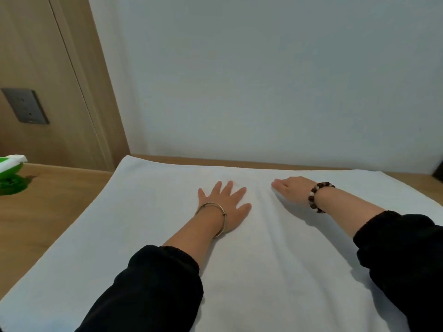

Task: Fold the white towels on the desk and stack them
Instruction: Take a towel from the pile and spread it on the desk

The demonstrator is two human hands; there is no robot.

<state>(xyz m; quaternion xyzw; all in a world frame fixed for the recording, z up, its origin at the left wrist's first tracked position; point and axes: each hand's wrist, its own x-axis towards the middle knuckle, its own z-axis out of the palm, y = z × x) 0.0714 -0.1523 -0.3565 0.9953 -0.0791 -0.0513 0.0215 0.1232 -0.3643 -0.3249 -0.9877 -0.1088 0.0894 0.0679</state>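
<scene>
A white towel (148, 236) lies spread across the wooden table (48, 212), filling the view from 6 o'clock up to the far edge at 12 o'clock, where a strip of bare wood meets the wall. The cloth looks thin and plain. It lies mostly flat, with soft creases running from the centre toward 5 o'clock. The left hand (227, 207), with a metal bangle (224, 219) at the wrist, presses palm-down near the middle, its fingers (239, 192) straight and fanned. The right hand (291, 189), wearing a bead bracelet (316, 197), rests just beside it toward 2 o'clock, fingers extended flat and gripping nothing. The step appears to be smoothing before the first fold. It is likely best done by sweeping both palms outward from the centre toward the edges, chasing the creases off the cloth so the corners meet squarely. A green-and-white object (10, 173) sits at 9 o'clock, below a dark wall socket (25, 105).
</scene>
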